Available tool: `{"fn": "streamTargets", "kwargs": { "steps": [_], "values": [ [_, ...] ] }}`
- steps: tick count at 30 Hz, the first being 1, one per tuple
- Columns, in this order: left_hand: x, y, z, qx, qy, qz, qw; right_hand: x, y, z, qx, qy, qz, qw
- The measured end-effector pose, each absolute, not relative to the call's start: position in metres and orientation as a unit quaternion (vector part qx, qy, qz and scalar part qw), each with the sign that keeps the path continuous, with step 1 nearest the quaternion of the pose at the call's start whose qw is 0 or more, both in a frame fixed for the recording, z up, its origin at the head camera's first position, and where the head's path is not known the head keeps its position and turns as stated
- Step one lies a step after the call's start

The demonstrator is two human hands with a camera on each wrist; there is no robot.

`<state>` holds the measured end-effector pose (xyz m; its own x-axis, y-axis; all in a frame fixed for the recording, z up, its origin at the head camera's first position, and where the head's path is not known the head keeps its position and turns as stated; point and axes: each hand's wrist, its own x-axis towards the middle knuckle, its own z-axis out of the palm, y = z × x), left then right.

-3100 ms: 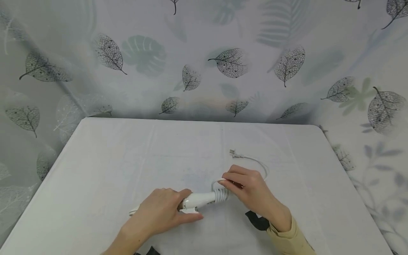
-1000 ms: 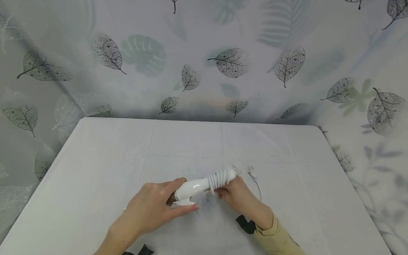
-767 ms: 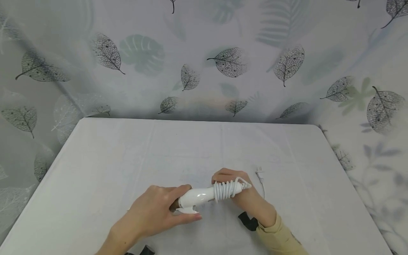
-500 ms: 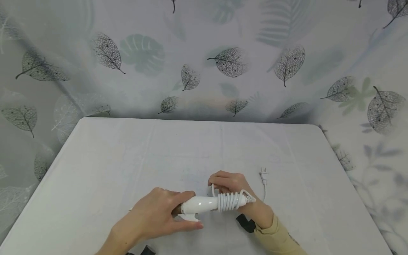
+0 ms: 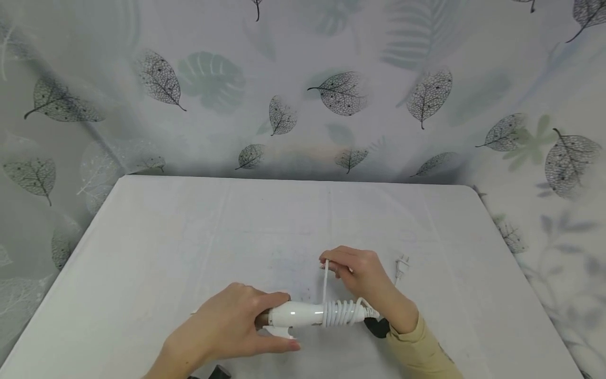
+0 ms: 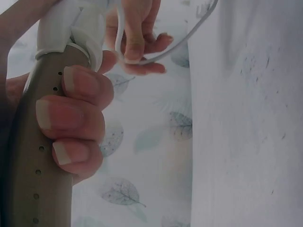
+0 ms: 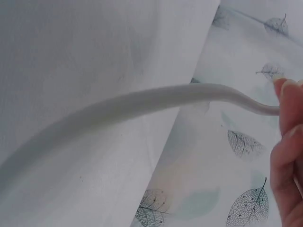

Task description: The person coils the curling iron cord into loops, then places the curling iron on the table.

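A curling iron (image 5: 297, 314) with a glossy white handle lies crosswise above the table's near half. My left hand (image 5: 227, 321) grips its brownish barrel; in the left wrist view the fingers curl round that barrel (image 6: 42, 156), which has a row of small holes. Several turns of white cord (image 5: 343, 312) circle the far part of the handle. My right hand (image 5: 366, 271) pinches the loose cord above the handle, and a stretch of it runs taut down to the windings. The right wrist view shows the cord (image 7: 142, 104) leading to the fingertips.
Right of the right hand is the two-pin plug (image 5: 402, 266) on the cord's free end. A white-covered table (image 5: 189, 221) lies beneath, with a leaf-print curtain (image 5: 303, 95) behind. Black pieces (image 5: 220, 372) show near both wrists.
Turns of cord on the handle have increased. The right hand went round behind the handle, then rose above it, drawing the cord up. The plug moved right. The left hand keeps its grip.
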<state>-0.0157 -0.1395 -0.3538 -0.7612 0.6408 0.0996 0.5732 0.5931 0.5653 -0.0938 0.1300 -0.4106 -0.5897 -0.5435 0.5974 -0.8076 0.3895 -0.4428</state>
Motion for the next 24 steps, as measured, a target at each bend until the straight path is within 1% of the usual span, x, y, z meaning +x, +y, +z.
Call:
{"fn": "streamTargets", "kwargs": {
  "steps": [4, 14, 24],
  "values": [
    [-0.0172, -0.1431, -0.3537, 0.323, 0.898, 0.287, 0.086, -0.0924, 0.135, -0.4088, 0.369, -0.842, 0.355, 0.172],
    [-0.018, -0.1462, -0.3558, 0.282, 0.922, 0.248, 0.101, -0.0927, 0.138, -0.4051, 0.334, -0.849, 0.351, 0.212],
    [-0.0162, -0.1411, -0.3576, 0.31, 0.909, 0.262, 0.095, -0.0911, 0.1375, -0.404, 0.307, -0.852, 0.362, 0.223]
  ]
}}
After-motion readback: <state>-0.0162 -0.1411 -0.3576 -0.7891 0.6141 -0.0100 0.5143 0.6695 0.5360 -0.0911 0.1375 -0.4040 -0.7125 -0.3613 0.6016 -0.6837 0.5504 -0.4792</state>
